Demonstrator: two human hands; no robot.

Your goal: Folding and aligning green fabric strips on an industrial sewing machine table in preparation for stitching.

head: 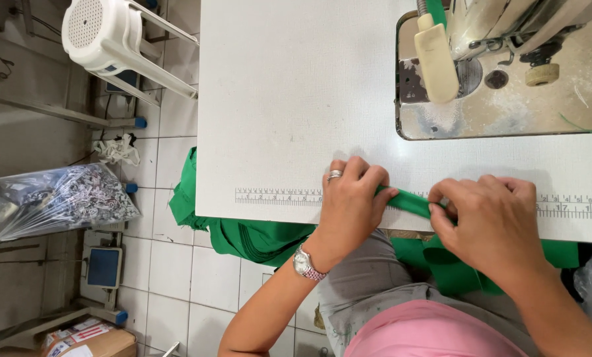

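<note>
I am looking down at the white desk (276,99). My left hand (352,198) and my right hand (491,221) are both pinching closed on a narrow green fabric strip (411,201), stretched between them along the printed ruler (276,196) at the near edge. More green cloth (256,238) is hanging below. The sewing machine (507,59) is standing behind.

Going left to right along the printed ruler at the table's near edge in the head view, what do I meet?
Bare ruler markings on the white table → left hand with a ring → folded strip of green fabric → right hand → more ruler markings.
</note>
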